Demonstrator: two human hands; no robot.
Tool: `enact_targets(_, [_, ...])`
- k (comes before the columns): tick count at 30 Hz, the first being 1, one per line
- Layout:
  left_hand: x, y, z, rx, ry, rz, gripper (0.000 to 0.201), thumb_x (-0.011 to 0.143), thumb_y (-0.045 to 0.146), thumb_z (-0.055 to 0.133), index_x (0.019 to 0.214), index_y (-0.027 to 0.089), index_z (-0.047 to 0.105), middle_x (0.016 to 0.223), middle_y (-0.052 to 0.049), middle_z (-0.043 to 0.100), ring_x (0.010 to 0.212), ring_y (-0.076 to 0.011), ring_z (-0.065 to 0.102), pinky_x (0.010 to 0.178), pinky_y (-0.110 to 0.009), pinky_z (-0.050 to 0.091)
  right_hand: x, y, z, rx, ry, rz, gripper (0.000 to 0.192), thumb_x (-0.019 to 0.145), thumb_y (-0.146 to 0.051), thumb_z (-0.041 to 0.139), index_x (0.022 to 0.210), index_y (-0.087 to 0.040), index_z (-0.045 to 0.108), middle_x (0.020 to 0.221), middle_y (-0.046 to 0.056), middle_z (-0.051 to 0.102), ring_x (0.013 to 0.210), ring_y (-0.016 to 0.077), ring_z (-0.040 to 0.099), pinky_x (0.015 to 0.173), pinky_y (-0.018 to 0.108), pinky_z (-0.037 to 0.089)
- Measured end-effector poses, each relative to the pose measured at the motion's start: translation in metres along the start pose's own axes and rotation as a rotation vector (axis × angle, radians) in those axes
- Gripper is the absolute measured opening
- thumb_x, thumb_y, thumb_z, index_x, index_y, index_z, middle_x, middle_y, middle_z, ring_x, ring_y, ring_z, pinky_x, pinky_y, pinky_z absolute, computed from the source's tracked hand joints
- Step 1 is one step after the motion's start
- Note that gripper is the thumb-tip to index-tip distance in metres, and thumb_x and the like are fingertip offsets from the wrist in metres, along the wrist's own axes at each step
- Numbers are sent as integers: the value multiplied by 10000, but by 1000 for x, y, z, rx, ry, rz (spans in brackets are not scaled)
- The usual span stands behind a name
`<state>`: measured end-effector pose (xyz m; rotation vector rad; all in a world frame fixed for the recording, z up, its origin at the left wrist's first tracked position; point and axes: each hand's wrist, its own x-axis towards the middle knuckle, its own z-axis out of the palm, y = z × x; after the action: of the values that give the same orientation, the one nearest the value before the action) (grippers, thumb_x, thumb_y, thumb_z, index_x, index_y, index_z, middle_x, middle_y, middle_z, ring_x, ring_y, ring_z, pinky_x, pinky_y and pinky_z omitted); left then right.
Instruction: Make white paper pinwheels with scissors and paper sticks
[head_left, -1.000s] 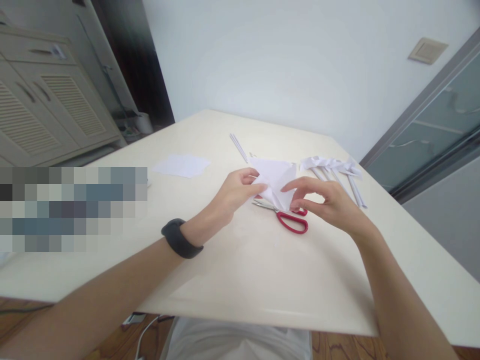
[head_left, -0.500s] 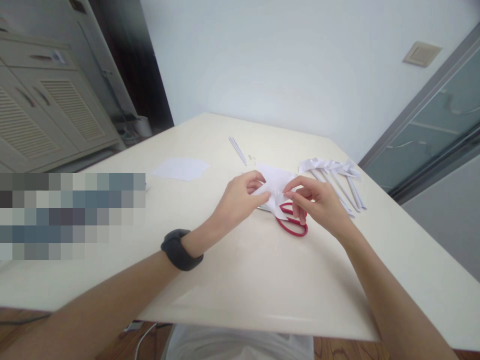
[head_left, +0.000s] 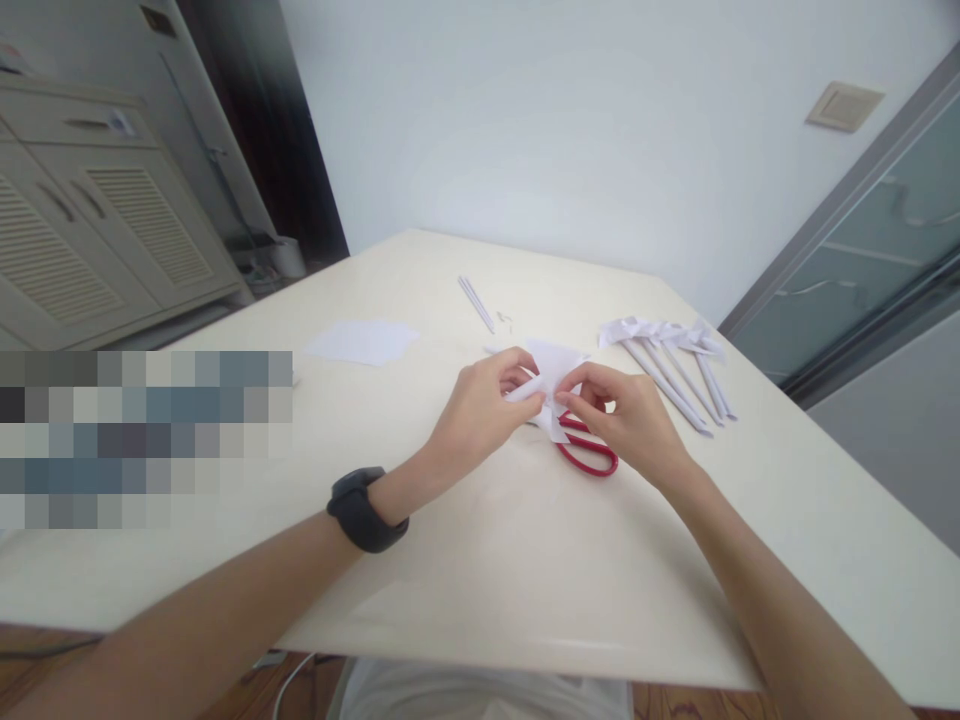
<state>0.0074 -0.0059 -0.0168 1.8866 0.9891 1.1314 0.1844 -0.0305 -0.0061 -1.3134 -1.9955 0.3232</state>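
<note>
A folded piece of white paper (head_left: 555, 362) is held between both hands near the middle of the table. My left hand (head_left: 487, 403) grips its left side, thumb against curled fingers. With thumb and fingertips together, my right hand (head_left: 616, 405) pinches the paper close to its centre. Beneath the paper lie scissors with red handles (head_left: 589, 460); their blades are mostly covered. To the right, several paper pinwheels on rolled paper sticks (head_left: 667, 385) lie in a row.
A stack of cut white paper (head_left: 364, 341) lies to the left. Thin rolled paper sticks (head_left: 476, 303) and small scraps (head_left: 505, 320) lie further back. The white table (head_left: 480, 570) ends at a wall. A pixelated patch covers the left edge of the picture.
My right hand has moved slightly left, its fingertips now nearer my left thumb. The paper's right side has drawn inward. The scissors and pinwheels stay where they were.
</note>
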Motion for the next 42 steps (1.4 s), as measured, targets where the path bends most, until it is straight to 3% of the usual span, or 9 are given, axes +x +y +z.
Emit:
enact_targets(7, [1,-2,-1,-47,-25,-10,157,736,178,543,885,177,589,832,-28,669,799,-183,642,720,-275,483,0,-3,-3,141,0,32,114,834,-294,565,786,-200,606,503,-67,438,466,90,397,506,226,354])
enact_targets(14, [1,-2,-1,-64,-43,-30,186,745,205,544,926,174,575,810,-21,647,813,-186,641,736,-279,486,0,1,1,74,-14,36,79,828,-267,580,784,-204,600,500,-73,448,482,82,389,534,223,350])
enact_targets(21, [1,0,0,-95,-48,-38,180,739,187,537,918,175,551,781,-9,635,810,-179,641,752,-275,486,0,-3,-1,190,2,41,80,830,-266,580,788,-199,593,502,-72,436,480,81,372,521,215,352])
enact_targets(42, [0,0,0,-100,-49,-70,161,754,214,547,913,188,534,763,2,621,829,-181,637,795,-285,478,0,-5,3,92,-43,137,71,822,-233,556,753,-214,556,495,-84,468,478,78,413,522,210,336])
